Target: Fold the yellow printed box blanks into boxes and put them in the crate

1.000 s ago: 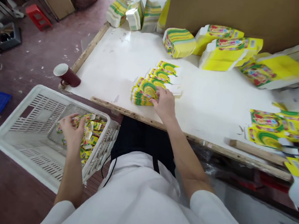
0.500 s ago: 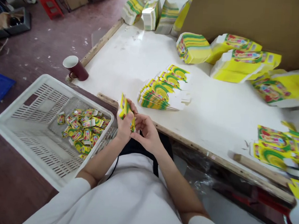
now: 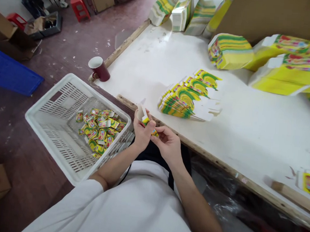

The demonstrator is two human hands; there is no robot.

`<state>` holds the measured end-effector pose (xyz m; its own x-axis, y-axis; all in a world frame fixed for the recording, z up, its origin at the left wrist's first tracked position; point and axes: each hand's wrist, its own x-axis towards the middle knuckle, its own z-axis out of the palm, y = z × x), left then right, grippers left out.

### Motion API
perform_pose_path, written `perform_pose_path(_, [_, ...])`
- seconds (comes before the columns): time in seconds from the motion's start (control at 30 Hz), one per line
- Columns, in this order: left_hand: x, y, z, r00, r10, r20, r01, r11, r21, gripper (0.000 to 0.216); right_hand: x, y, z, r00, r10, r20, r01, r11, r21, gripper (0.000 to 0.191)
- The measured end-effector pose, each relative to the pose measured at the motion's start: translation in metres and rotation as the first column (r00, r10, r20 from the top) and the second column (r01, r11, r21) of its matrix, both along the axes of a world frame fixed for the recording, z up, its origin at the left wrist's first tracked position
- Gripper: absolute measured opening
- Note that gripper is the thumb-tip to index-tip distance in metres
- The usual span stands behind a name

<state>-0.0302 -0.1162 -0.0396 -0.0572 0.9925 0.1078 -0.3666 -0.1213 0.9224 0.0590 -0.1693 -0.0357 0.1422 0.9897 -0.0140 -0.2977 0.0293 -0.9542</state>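
My left hand [image 3: 142, 134] is closed around a small yellow-and-green carton [image 3: 145, 120], whose white inner side and raised flaps face upward. The fingers of my right hand [image 3: 168, 145] pinch the carton's lower end, partly hiding it. Just beyond both hands, a fanned stack of flat cartons [image 3: 181, 98] lies on the white table. To the left, a white plastic basket [image 3: 41, 109] holds several folded cartons [image 3: 101, 135] heaped toward its near right side.
A maroon mug [image 3: 102, 71] stands on the table's left corner. Bundles of flat cartons [image 3: 229, 52] line the back by a brown cardboard sheet [image 3: 275, 18]. A wooden strip [image 3: 296, 196] lies at the right. Red stools [image 3: 79, 8] stand on the floor.
The carton in my hands has turned from its printed face to show its white inside and flaps. My right fingers have closed onto its lower end. The whole view has swung left.
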Motion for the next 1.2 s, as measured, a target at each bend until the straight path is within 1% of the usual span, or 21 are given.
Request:
perform_pose_path(0.07, [-0.003, 0.000, 0.001, 0.998, -0.060, 0.025, 0.060, 0.998, 0.019, 0.073, 0.007, 0.002, 0.001, 0.999, -0.048, -0.002, 0.048, 0.999, -0.006, 0.023])
perform_pose_path(0.13, [-0.005, -0.001, 0.001, 0.989, -0.140, 0.052, 0.140, 0.990, 0.005, 0.077, 0.016, 0.005, 0.004, 0.996, -0.090, -0.028, 0.089, 0.996, -0.027, 0.026])
perform_pose_path(0.2, [-0.007, -0.001, 0.002, 0.983, -0.175, 0.055, 0.178, 0.982, -0.058, 0.063, 0.023, 0.006, 0.007, 0.992, -0.095, -0.084, 0.091, 0.994, -0.055, 0.029])
perform_pose_path(0.3, [-0.007, 0.000, 0.004, 0.989, -0.132, 0.063, 0.139, 0.982, -0.128, 0.036, 0.024, 0.006, 0.007, 0.982, -0.071, -0.174, 0.055, 0.994, -0.091, 0.031])
perform_pose_path(0.43, [-0.004, -0.002, 0.006, 0.988, -0.098, 0.122, 0.118, 0.980, -0.163, 0.031, 0.018, 0.006, 0.002, 0.978, -0.111, -0.178, 0.092, 0.989, -0.112, 0.034])
perform_pose_path(0.57, [-0.003, 0.002, 0.005, 0.984, -0.103, 0.148, 0.129, 0.975, -0.182, 0.028, 0.022, 0.007, 0.000, 0.992, -0.128, -0.009, 0.127, 0.991, -0.049, 0.028])
perform_pose_path(0.63, [-0.011, 0.009, 0.010, 0.978, -0.161, 0.133, 0.184, 0.966, -0.180, 0.035, 0.031, 0.007, 0.003, 0.969, -0.178, 0.169, 0.172, 0.984, 0.047, 0.017])
perform_pose_path(0.67, [-0.018, 0.014, 0.014, 0.975, -0.194, 0.112, 0.211, 0.964, -0.162, 0.043, 0.038, 0.007, 0.005, 0.931, -0.225, 0.289, 0.199, 0.973, 0.117, 0.010])
perform_pose_path(0.7, [-0.026, 0.019, 0.020, 0.971, -0.229, 0.071, 0.236, 0.963, -0.127, 0.053, 0.046, 0.006, 0.007, 0.865, -0.279, 0.417, 0.214, 0.957, 0.196, 0.006])
perform_pose_path(0.77, [-0.043, 0.028, 0.033, 0.949, -0.298, -0.101, 0.298, 0.954, -0.017, 0.071, 0.060, 0.003, 0.012, 0.689, -0.347, 0.636, 0.162, 0.929, 0.332, 0.018])
perform_pose_path(0.8, [-0.049, 0.031, 0.039, 0.907, -0.343, -0.246, 0.360, 0.932, 0.029, 0.077, 0.065, 0.002, 0.015, 0.619, -0.344, 0.706, 0.099, 0.926, 0.364, 0.025])
perform_pose_path(0.83, [-0.053, 0.033, 0.044, 0.835, -0.378, -0.399, 0.431, 0.901, 0.049, 0.084, 0.069, 0.000, 0.016, 0.580, -0.319, 0.749, 0.030, 0.928, 0.372, 0.029])
perform_pose_path(0.87, [-0.054, 0.033, 0.047, 0.736, -0.408, -0.541, 0.506, 0.862, 0.039, 0.093, 0.070, -0.001, 0.017, 0.569, -0.290, 0.769, -0.026, 0.929, 0.369, 0.030])
perform_pose_path(0.9, [-0.052, 0.032, 0.049, 0.623, -0.430, -0.653, 0.572, 0.821, 0.006, 0.100, 0.068, -0.003, 0.016, 0.577, -0.266, 0.773, -0.056, 0.931, 0.362, 0.029])
perform_pose_path(0.93, [-0.048, 0.029, 0.048, 0.527, -0.436, -0.729, 0.610, 0.792, -0.033, 0.101, 0.065, -0.005, 0.015, 0.591, -0.263, 0.762, -0.044, 0.933, 0.356, 0.027])
perform_pose_path(0.97, [-0.043, 0.025, 0.046, 0.461, -0.430, -0.776, 0.618, 0.783, -0.067, 0.096, 0.059, -0.006, 0.014, 0.606, -0.286, 0.742, 0.008, 0.935, 0.354, 0.025])
perform_pose_path(1.0, [-0.036, 0.020, 0.043, 0.429, -0.413, -0.803, 0.599, 0.796, -0.090, 0.088, 0.053, -0.008, 0.012, 0.617, -0.331, 0.714, 0.087, 0.930, 0.357, 0.022])
perform_pose_path(1.07, [-0.026, 0.012, 0.035, 0.442, -0.346, -0.828, 0.493, 0.864, -0.097, 0.075, 0.039, -0.013, 0.009, 0.638, -0.424, 0.642, 0.238, 0.902, 0.360, 0.016])
perform_pose_path(1.1, [-0.022, 0.009, 0.032, 0.460, -0.307, -0.833, 0.436, 0.896, -0.089, 0.073, 0.033, -0.014, 0.007, 0.663, -0.453, 0.596, 0.287, 0.889, 0.357, 0.014])
perform_pose_path(1.17, [-0.020, 0.006, 0.027, 0.480, -0.248, -0.842, 0.379, 0.924, -0.055, 0.077, 0.027, -0.016, 0.006, 0.745, -0.488, 0.455, 0.372, 0.870, 0.324, 0.022])
perform_pose_path(1.2, [-0.021, 0.005, 0.025, 0.480, -0.228, -0.847, 0.390, 0.920, -0.027, 0.079, 0.027, -0.015, 0.006, 0.790, -0.494, 0.363, 0.410, 0.866, 0.285, 0.029])
